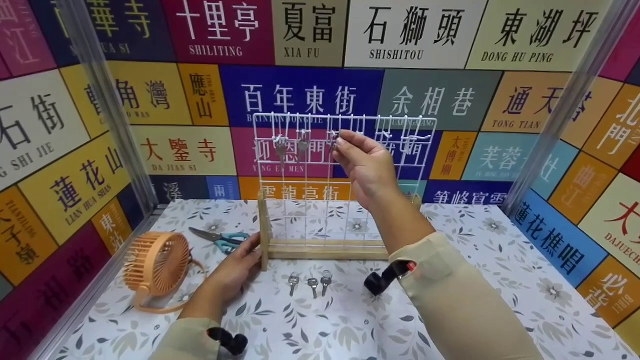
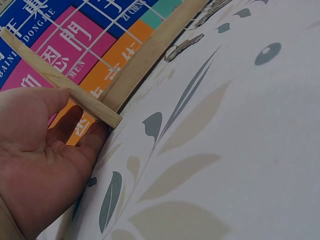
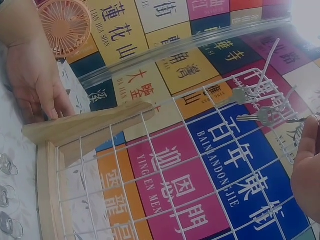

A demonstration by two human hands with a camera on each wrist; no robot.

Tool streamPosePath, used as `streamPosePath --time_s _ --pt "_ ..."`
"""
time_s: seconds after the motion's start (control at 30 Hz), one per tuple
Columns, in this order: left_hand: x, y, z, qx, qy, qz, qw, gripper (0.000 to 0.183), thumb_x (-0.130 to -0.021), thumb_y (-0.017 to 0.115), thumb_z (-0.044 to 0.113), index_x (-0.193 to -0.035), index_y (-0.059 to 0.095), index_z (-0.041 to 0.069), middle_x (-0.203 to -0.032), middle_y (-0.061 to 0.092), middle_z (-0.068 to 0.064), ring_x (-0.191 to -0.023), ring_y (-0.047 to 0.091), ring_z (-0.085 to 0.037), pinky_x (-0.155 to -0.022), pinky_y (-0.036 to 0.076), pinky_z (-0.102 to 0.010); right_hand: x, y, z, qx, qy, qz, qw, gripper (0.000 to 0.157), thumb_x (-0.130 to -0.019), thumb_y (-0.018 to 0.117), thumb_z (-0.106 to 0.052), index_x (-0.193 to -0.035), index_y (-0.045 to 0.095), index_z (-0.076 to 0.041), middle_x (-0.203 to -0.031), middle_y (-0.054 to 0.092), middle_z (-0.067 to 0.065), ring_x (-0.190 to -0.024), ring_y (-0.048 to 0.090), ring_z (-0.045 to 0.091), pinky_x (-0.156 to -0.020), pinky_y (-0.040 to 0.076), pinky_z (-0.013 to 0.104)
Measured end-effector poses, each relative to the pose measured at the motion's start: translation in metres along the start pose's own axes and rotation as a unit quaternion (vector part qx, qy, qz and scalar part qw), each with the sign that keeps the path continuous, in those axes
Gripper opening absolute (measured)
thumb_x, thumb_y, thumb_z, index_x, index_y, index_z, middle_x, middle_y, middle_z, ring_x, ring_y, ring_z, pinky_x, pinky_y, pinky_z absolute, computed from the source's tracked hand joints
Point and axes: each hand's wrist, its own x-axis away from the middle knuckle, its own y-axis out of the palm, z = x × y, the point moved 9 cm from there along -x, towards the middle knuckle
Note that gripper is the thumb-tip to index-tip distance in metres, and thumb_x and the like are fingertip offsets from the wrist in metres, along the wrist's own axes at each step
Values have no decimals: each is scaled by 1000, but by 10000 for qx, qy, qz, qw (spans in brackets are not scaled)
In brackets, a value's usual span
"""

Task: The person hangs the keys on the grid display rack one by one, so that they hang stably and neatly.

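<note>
A white wire grid rack stands upright in a wooden base. My left hand holds the rack's left wooden post, thumb in front and fingers behind. Up at the rack's hooks, my right hand pinches a small metal key, mostly hidden by the fingertips in the head view. To its left, one key and another key hang from hooks. Three keys with rings lie on the table in front of the base.
An orange fan stands left of my left hand. Behind that hand lie teal-handled scissors. More white hooks stick out at the rack's right side. Sign-printed panels enclose the floral-covered table.
</note>
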Motion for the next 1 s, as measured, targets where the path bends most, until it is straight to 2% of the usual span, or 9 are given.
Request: streamPosePath --time_s 0.2,0.27,0.43,0.5,0.73,0.87,1.0 --pt "1 0 1 8 29 23 10000 54 -113 52 30 -164 38 43 -177 29 11 -165 31 -24 -136 23 -48 -1 -1 2 12 -33 142 9999 26 -99 75 -4 -125 74 1 -115 73 10 -97 76 20 -95 65 27" --pt "0 0 2 -29 165 3 9999 55 -114 51 27 -166 37 40 -178 28 8 -165 30 -25 -136 24 -48 -2 0 3 -11 -55 178 9998 23 -99 74 -4 -122 75 0 -113 73 9 -95 75 19 -94 65 27" --pt "-3 1 3 -108 430 -16 9990 57 -114 48 21 -168 34 31 -179 26 2 -165 28 -27 -136 25 -48 -5 1 5 -85 -138 216 9996 30 -100 72 -3 -129 69 7 -108 73 5 -89 74 15 -90 65 25" --pt "-3 0 2 -141 380 20 9992 56 -114 48 21 -168 35 32 -179 27 4 -165 28 -27 -136 25 -49 -6 1 5 -138 -151 244 9995 33 -100 73 -3 -131 68 8 -107 73 5 -88 74 15 -90 65 25" --pt "-3 -1 1 -223 206 95 9995 56 -113 50 24 -166 36 38 -178 27 7 -166 28 -26 -136 25 -49 -5 -2 11 -119 -123 304 9994 18 -99 75 -3 -116 76 -1 -111 73 8 -97 74 20 -94 65 27" --pt "-2 -2 1 -255 153 89 9995 56 -113 50 26 -165 37 41 -178 27 8 -166 28 -26 -136 24 -50 -3 -12 22 -42 -4 301 9995 18 -99 74 -4 -117 76 -3 -114 73 10 -101 75 21 -98 64 29" --pt "-1 -2 1 -328 120 86 9994 56 -113 51 28 -165 36 43 -179 26 9 -166 27 -26 -136 23 -50 2 -26 38 8 156 332 9993 21 -100 73 -2 -120 73 -1 -110 73 8 -96 76 18 -98 64 28"
